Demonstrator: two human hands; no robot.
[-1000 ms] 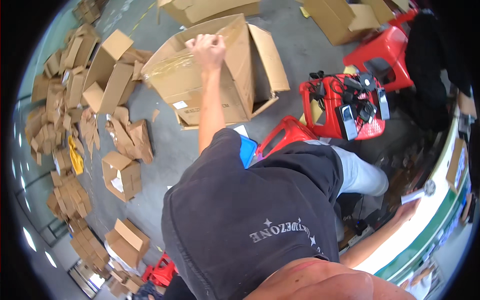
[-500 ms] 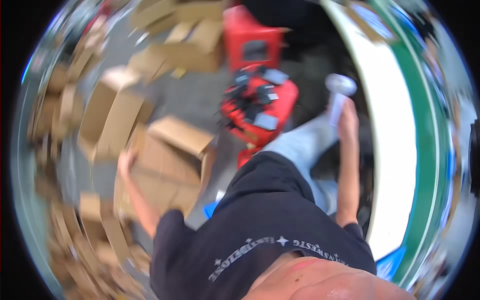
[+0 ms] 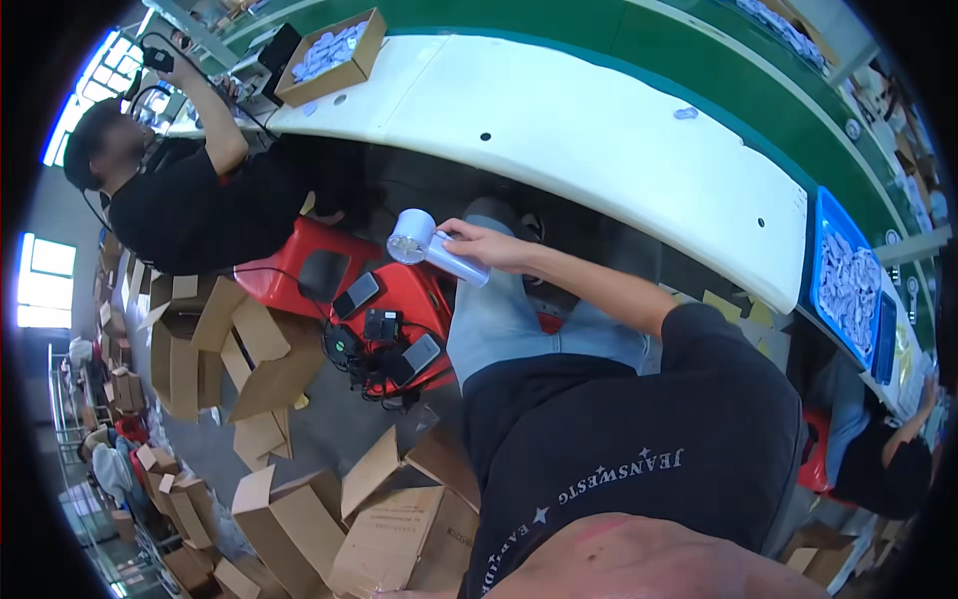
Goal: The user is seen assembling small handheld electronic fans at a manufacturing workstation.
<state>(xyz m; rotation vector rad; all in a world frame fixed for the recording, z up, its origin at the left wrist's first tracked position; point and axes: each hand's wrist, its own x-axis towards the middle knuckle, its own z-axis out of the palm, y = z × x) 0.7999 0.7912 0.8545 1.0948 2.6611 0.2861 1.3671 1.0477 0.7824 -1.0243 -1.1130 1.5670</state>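
My right hand (image 3: 487, 246) grips the handle of a pale lilac handheld fan (image 3: 411, 238), its round head pointing left. The fan is held above my knee, just short of the white worktable's (image 3: 599, 115) near edge. Below it stands a red stool (image 3: 419, 286) loaded with black and grey devices (image 3: 356, 296) and cables. Only a sliver of skin, apparently my left hand (image 3: 414, 595), shows at the lower edge by an open carton (image 3: 389, 534); its fingers are hidden.
A co-worker in black (image 3: 190, 215) sits at the left end of the table, near a carton of pale parts (image 3: 334, 83). On the right is a blue bin (image 3: 820, 290) full of similar parts. Opened cartons (image 3: 264, 344) cover much of the floor at left.
My view has turned to the right, toward the worktable and co-worker. The fan stays in my right hand. My left hand, earlier visible on a carton, is now almost out of view.
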